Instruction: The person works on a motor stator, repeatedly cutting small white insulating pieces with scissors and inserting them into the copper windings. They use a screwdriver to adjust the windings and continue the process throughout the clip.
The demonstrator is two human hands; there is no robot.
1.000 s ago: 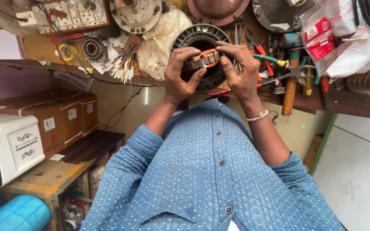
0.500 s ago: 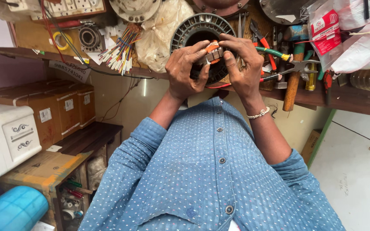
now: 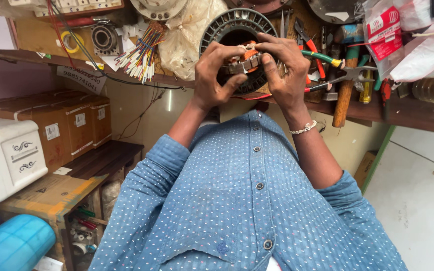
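Copper-wound stator [image 3: 237, 50] sitting at bench [image 3: 403, 113] edge, betw. both hands, propped so windings are facing person. L hand [image 3: 212, 75] and R hand [image 3: 282, 70] curling tight over coil (fingertips pinching, steadying it). Pliers [image 3: 317, 55], hammer [image 3: 345, 88] lying near R.

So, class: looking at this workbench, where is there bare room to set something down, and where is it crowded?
Little bare room shows. The workbench around both hands and the stator is crowded with pliers, a hammer and a wire bundle. The freest patch is the dark low shelf beside the cardboard boxes.
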